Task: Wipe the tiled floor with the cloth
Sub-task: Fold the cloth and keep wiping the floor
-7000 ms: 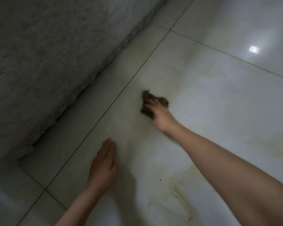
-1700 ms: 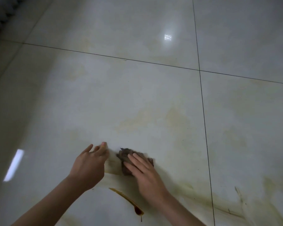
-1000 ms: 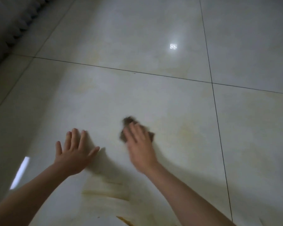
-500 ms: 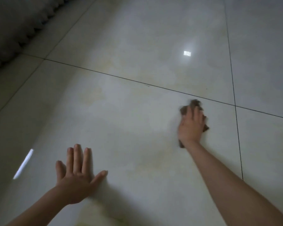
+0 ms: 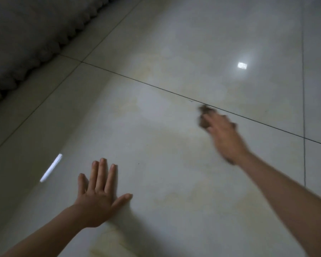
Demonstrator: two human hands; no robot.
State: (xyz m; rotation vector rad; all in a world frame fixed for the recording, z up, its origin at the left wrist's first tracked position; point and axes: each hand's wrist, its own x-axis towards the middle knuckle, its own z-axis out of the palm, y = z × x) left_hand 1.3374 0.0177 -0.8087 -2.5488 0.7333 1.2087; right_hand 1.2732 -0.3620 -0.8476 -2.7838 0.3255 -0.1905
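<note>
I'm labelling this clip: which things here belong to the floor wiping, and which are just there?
Part of the job: brown cloth, right hand pressing on it, tiled floor, yellowish stains.
Just there: left hand flat on the floor, dark textured wall, light reflection.

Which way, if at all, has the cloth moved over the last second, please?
Yes. The cloth, under the right hand, has slid away from the person, up to the far grout line.

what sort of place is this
Probably an indoor room: glossy pale floor tiles with dark grout lines, a lamp's reflection on them, and a rough grey surface, perhaps a wall, upper left.
</note>
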